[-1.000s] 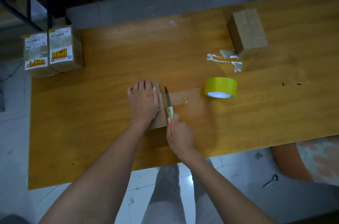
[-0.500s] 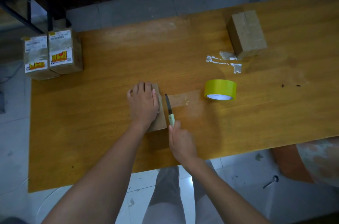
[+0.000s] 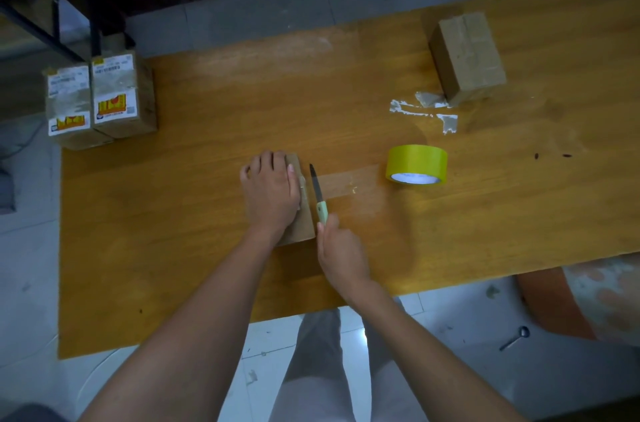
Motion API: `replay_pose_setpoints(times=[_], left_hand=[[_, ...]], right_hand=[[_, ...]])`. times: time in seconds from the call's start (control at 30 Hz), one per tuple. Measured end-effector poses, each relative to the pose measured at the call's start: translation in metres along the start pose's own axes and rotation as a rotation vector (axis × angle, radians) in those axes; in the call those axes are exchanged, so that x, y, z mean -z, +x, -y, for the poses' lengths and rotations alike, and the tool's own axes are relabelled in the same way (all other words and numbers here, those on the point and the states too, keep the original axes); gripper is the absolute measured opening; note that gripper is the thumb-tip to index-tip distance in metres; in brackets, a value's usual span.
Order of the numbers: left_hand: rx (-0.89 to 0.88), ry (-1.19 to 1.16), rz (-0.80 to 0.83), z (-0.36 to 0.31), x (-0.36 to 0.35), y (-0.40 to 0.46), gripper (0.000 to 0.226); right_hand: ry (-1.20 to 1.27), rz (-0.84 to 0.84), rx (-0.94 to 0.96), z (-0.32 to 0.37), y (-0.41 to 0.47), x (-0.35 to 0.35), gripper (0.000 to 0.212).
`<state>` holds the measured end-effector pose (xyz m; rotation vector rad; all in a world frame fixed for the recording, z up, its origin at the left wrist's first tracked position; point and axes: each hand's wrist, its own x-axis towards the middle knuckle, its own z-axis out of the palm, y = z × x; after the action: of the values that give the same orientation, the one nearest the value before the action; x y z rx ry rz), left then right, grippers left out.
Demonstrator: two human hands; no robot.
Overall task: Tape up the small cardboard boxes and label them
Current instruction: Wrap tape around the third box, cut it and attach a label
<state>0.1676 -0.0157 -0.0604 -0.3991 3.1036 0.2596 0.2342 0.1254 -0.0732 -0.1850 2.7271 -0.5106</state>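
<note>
A small cardboard box [image 3: 301, 224] lies in the middle of the wooden table [image 3: 173, 214]. My left hand [image 3: 270, 193] presses flat on top of it. My right hand [image 3: 341, 248] grips a knife [image 3: 318, 195] with a pale green handle. Its dark blade runs along the box's right edge, where a clear strip of tape [image 3: 349, 181] stretches from the box to the yellow tape roll [image 3: 416, 163]. Another taped plain box [image 3: 465, 56] stands at the far right. Two labelled boxes [image 3: 100, 99] sit at the table's far left corner.
Torn scraps of tape and paper [image 3: 424, 110] lie between the plain box and the roll. An orange stool with a patterned cushion [image 3: 585, 300] stands right of the table's near edge. A metal spoon [image 3: 514, 338] lies on the tiled floor. Dark furniture stands beyond the table.
My right hand has drawn the knife a little toward me along the box's right edge. My left hand stays pressed on the box.
</note>
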Motion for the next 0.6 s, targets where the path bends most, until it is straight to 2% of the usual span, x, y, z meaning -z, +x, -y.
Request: replay_pose_setpoints(times=[0.17,0.3,0.4,0.53,0.6], left_hand=[[0.005,-0.008,0.002,0.0,0.001,-0.002,0.042],[-0.006,-0.007,0.012,0.0,0.002,-0.001,0.045],[-0.002,-0.01,0.011,0.001,0.001,-0.001,0.044],[-0.004,0.004,0.001,0.002,-0.001,-0.001,0.041],[-0.006,-0.009,-0.012,0.003,-0.003,0.0,0.038]], right_hand=[[0.065,-0.001,-0.017,-0.003,-0.015,-0.007,0.023],[0.034,0.005,-0.002,0.001,0.001,-0.001,0.026],[0.018,0.027,-0.039,-0.003,-0.026,-0.004,0.027],[-0.02,-0.065,-0.054,-0.012,-0.035,0.001,0.024],[0.037,-0.125,-0.061,-0.01,-0.022,0.009,0.021]])
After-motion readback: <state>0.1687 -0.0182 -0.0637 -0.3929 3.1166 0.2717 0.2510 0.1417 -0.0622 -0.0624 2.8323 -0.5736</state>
